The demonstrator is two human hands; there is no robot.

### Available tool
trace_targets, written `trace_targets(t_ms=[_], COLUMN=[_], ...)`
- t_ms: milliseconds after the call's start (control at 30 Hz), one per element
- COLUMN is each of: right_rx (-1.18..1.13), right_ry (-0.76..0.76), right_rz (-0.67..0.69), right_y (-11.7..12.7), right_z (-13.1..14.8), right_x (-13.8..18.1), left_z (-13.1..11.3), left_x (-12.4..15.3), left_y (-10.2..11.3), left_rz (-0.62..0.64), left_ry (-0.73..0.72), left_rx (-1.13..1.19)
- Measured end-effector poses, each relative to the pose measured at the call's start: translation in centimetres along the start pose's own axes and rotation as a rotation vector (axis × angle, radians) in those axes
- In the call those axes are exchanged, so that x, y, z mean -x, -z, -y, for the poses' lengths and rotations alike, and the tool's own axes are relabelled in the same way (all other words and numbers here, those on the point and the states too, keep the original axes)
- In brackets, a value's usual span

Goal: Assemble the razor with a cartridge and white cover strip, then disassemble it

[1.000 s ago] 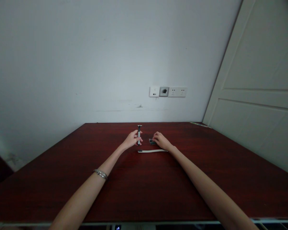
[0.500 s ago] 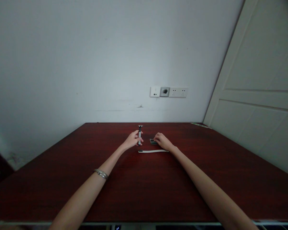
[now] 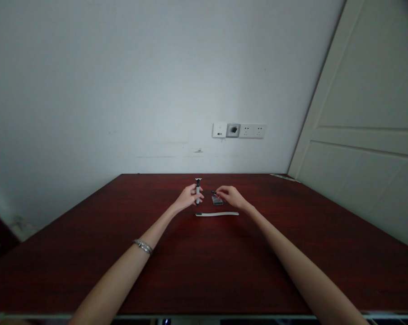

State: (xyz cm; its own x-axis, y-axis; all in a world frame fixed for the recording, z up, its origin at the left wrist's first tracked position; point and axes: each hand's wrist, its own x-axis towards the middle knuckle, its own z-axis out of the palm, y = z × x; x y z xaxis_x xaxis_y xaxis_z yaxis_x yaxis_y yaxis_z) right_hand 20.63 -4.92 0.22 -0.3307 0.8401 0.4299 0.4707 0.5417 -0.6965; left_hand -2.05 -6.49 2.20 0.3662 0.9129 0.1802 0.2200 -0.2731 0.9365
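My left hand (image 3: 187, 197) is closed around the grey handle of a razor (image 3: 198, 189), held upright with its T-shaped head at the top. Across from it, my right hand (image 3: 230, 195) pinches a small dark razor cartridge (image 3: 213, 192) between its fingertips. Just below those fingertips a small clear plastic case (image 3: 218, 201) rests on the table, with dark pieces showing inside. Nearer to me lies a white toothbrush (image 3: 219, 214), its dark bristle end pointing left.
Everything sits on a dark red wooden table (image 3: 204, 266). A white wall with a row of sockets (image 3: 253, 131) rises behind it, and a pale panelled door (image 3: 369, 135) stands on the right. A thin strip (image 3: 285, 178) lies at the far right corner.
My right hand has lifted off the clear case with the small dark cartridge in its fingertips, uncovering the case and the toothbrush's right end. The left hand and razor have barely moved.
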Motion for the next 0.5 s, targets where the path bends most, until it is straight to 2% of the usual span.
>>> trace_targets(t_ms=[167, 333, 500], right_rx=[-0.222, -0.271, -0.285], right_ry=[-0.055, -0.059, -0.075], right_rz=[-0.019, -0.046, -0.013], right_y=[-0.1, -0.9, -2.0], right_z=[1.6, 3.6, 4.8], right_x=[-0.2, -0.1, 0.1], left_z=[-0.2, 0.0, 0.2], left_x=[0.1, 0.1, 0.0], left_y=[-0.1, -0.1, 0.0], left_rz=[0.034, 0.038, 0.047], left_ry=[-0.032, -0.066, -0.076], left_rx=[-0.007, 0.013, 0.034])
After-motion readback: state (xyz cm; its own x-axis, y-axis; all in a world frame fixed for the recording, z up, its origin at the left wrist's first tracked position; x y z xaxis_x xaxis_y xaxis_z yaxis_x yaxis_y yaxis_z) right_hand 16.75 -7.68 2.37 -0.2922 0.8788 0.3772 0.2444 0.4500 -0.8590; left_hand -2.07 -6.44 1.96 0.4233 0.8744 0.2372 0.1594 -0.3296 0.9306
